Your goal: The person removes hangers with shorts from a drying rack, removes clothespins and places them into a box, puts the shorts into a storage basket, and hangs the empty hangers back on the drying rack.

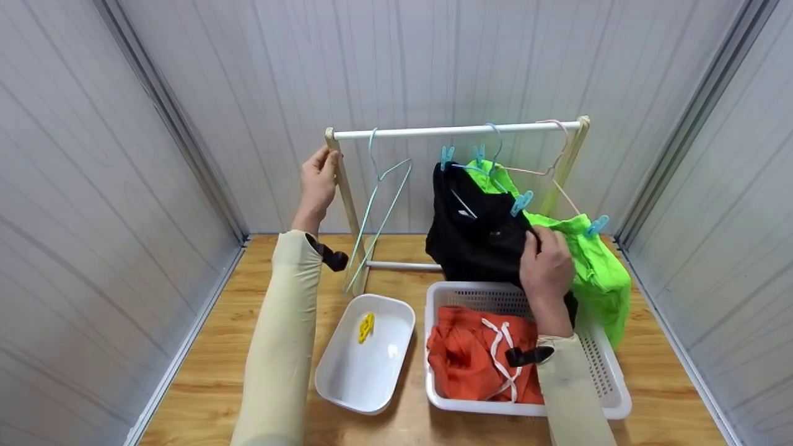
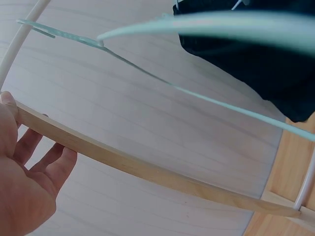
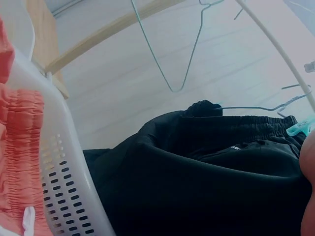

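Note:
My left hand [image 1: 318, 186] grips the left wooden post [image 2: 147, 169] of a small clothes rack near its top, thumb on one side and fingers on the other. My right hand [image 1: 547, 263] pinches the right side of black elastic-waisted bottoms [image 1: 474, 244]. These hang from a blue hanger [image 1: 497, 145], with blue clothespins [image 1: 447, 157] at the waistband. Between the hands, an empty light-green hanger [image 1: 391, 210] hangs on the white rail [image 1: 427, 132]. Behind the black garment, bright green clothing [image 1: 601, 272] hangs from a pink hanger [image 1: 562, 145]. The right fingertips are mostly outside the right wrist view.
A white perforated basket [image 1: 489, 406] below the rack holds orange clothing [image 1: 464, 365] with white drawstrings. Left of it, a white tray [image 1: 365, 387] contains yellow clothespins [image 1: 366, 327]. Metal-framed panel walls [image 1: 204, 49] enclose the wooden surface [image 1: 204, 371].

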A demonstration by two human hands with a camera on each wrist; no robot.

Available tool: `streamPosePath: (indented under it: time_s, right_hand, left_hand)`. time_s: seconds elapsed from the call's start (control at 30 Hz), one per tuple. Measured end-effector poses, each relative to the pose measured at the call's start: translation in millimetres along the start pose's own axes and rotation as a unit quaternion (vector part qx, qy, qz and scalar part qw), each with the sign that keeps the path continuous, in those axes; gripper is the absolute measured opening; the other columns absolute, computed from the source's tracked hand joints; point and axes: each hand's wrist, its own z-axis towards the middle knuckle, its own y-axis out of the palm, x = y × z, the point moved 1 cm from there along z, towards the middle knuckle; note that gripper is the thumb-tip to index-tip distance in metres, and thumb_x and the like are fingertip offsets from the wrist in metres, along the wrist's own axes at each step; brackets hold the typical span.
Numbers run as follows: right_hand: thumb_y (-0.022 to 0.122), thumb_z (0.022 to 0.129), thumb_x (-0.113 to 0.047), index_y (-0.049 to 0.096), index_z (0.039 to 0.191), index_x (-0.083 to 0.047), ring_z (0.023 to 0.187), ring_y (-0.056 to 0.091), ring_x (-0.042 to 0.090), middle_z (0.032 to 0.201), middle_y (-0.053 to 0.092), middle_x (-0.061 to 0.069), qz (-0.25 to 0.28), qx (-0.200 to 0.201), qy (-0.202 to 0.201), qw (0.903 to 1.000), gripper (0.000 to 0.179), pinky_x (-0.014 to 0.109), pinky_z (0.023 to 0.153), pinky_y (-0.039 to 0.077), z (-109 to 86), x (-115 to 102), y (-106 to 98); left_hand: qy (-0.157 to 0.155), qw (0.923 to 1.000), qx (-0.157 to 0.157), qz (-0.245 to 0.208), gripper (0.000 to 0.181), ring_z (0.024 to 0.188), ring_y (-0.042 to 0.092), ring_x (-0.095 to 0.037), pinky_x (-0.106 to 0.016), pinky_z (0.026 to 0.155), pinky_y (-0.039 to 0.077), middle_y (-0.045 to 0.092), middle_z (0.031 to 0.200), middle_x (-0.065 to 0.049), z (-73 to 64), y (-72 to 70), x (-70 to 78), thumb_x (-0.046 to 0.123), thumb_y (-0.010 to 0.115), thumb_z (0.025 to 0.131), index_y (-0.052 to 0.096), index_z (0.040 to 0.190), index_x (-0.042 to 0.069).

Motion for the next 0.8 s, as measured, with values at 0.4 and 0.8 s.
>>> streamPosePath:
  time_s: [0.4,0.8]
  right_hand:
    - [0.066,0.093,-0.021,0.072,0.101,-0.005,0.082,0.061,0.038,0.090,0.063,0.015,0.001,0.028,-0.013,0.9995,0.019,0.053,0.069,0.045,9.5,-22,-25]
    - [0.067,0.092,-0.021,0.073,0.096,-0.004,0.082,0.062,0.037,0.087,0.065,0.016,0.012,0.055,-0.050,0.9972,0.019,0.051,0.072,0.046,22.2,-40,-62]
  left_hand:
    - [-0.002,0.9999,0.008,-0.007,0.025,0.080,0.050,-0.015,-0.034,0.073,0.046,0.057,0.092,-0.007,0.2,3.1,-0.7,0.021,0.052,0.100,0.066,0.112,0.004]
    - [-0.024,0.9994,-0.007,-0.022,0.032,0.101,0.054,-0.024,-0.044,0.092,0.047,0.059,0.106,-0.010,0.7,-0.2,1.2,0.021,0.050,0.101,0.061,0.124,0.003]
